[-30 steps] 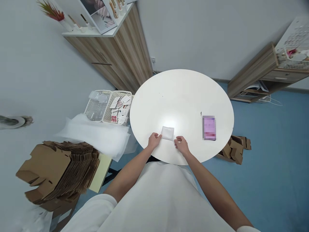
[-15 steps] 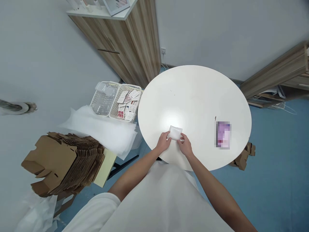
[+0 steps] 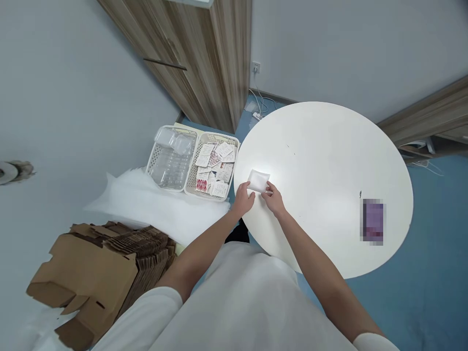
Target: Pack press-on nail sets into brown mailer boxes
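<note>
A small white, flat rectangular packet (image 3: pixel 259 180) is between my hands over the near left part of the round white table (image 3: pixel 329 141). It looks wrapped in thin white foam sheet; what is inside is hidden. My left hand (image 3: pixel 243 200) pinches its left edge, with thumb and fingers closed on it. At the lower right corner, my right hand (image 3: pixel 274 199) grips it the same way. Whether the packet touches the tabletop I cannot tell.
Left of the table stand a basket of printed cards (image 3: pixel 215 168) and a basket of clear plastic boxes (image 3: pixel 171 161). White foam sheets (image 3: pixel 157 207) lie nearer, beside stacked flat cardboard boxes (image 3: pixel 91 273). A blurred purple item (image 3: pixel 373 220) rests on the table's right side.
My view has turned left, so the table and purple item appear further right. Both hands, still holding the packet, have moved toward the table's left edge.
</note>
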### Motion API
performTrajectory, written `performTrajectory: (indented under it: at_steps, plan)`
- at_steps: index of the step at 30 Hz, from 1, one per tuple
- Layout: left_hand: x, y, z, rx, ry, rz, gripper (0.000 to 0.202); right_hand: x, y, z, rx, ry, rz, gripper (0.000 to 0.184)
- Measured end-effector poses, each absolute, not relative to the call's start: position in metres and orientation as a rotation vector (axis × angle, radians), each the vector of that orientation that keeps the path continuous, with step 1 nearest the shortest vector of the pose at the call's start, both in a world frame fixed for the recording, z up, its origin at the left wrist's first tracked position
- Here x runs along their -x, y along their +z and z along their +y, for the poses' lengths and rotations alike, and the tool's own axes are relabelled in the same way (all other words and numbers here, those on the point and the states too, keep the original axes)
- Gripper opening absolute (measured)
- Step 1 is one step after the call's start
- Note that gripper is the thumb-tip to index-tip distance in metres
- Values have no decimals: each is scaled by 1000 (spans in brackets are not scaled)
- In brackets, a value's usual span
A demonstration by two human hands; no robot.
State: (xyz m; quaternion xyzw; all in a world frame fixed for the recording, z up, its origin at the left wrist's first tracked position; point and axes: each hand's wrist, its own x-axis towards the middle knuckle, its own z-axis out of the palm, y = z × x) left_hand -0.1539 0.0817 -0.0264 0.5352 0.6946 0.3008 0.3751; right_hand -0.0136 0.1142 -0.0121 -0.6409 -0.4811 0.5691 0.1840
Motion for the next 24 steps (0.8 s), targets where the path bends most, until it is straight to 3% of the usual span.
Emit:
performTrajectory:
  at_steps: [12,24]
  plan:
    - [176,-34,95,-1370,755,1749,52,41,-18,137,1774,1597,-1362,68]
    - [164,-15,57,-1403,783,1810,50,3,-8,94,1731,1517,-1352,58]
